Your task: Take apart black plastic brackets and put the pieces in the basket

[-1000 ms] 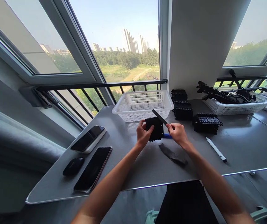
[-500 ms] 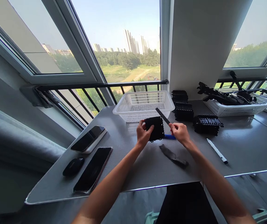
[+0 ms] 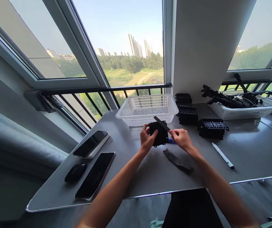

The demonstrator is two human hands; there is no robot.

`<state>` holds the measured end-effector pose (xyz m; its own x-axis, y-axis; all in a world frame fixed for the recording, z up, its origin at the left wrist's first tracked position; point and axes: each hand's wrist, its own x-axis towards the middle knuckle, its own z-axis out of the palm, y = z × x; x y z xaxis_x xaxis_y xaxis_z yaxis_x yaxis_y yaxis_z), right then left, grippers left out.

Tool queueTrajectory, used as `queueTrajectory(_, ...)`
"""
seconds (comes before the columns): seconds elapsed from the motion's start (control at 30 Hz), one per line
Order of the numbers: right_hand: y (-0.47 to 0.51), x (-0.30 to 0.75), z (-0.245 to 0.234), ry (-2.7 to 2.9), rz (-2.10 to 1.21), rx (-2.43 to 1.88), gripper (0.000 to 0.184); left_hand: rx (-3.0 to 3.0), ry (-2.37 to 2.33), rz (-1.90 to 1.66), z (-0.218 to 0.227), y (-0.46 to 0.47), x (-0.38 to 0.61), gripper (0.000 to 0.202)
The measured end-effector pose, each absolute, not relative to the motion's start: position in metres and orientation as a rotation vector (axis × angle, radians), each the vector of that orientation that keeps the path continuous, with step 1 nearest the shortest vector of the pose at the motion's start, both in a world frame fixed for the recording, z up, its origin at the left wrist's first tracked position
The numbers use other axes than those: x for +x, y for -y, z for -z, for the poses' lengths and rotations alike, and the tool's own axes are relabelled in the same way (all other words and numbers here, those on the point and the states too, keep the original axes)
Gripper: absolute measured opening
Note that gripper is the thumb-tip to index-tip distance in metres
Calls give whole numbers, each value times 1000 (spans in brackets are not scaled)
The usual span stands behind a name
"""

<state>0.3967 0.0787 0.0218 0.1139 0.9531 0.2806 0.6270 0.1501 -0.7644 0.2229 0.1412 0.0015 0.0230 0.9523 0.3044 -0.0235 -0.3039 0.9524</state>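
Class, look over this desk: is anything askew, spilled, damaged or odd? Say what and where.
Nothing spilled or visibly broken. The left hand grips a black grid tile, the right hand a black strip. Only the tangled cables look untidy, poking over their white basket.

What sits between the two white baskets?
In the head view, stacks of black parts stand on the table between the empty basket and the basket of cables.

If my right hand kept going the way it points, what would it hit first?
Probably the black square part your left hand holds: your right hand points left and away, its thin black strip crossing the part's top edge. The white basket lies just beyond; depth is unclear.
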Motion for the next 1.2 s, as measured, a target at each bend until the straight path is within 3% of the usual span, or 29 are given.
queueTrajectory(0.57,-80,386,-16,1590,-761,-1400,47,1569,-1018,-1417,4,-140,222,36)
queueTrajectory(0.8,-79,394,-20,1566,-491,-1492,49,1553,-966,-1396,0,-136,221,54)
queueTrajectory(1.03,-78,392,-24,1397,-330,-1437,38,1702,-979,-1390,-5,-132,222,38)
queueTrajectory(1.2,-79,391,-24,1349,-404,-1407,37,1849,-1007,-1370,-6,-128,223,29)
